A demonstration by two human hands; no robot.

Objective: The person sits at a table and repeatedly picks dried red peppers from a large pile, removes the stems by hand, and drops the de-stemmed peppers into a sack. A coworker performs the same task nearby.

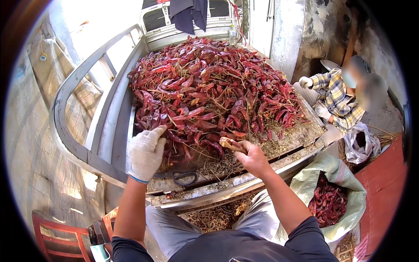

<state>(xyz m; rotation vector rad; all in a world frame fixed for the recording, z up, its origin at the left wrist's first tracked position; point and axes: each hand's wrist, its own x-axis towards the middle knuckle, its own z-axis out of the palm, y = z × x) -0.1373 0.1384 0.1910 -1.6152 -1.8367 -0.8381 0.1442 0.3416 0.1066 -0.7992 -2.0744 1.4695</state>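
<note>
A large heap of dried red chili peppers [209, 88], mixed with dry stalks, fills the truck bed before me. My left hand [146, 153], in a white knit glove, is at the heap's near left edge, index finger extended towards the peppers; whether it grips one I cannot tell. Bare, my right hand [253, 158] holds a pale, brownish dried chili pepper [233, 145] between thumb and fingers over the near edge of the heap. Black-handled scissors [185, 178] lie on the bed near its edge, right of my left wrist.
A woven sack [358, 196] holding red peppers stands at my right. Beyond it are a white plastic bag [361, 144] and a seated person in a plaid shirt [340, 98] with gloved hands. A metal side rail [60, 108] curves along the left; a red metal frame [62, 240] stands lower left.
</note>
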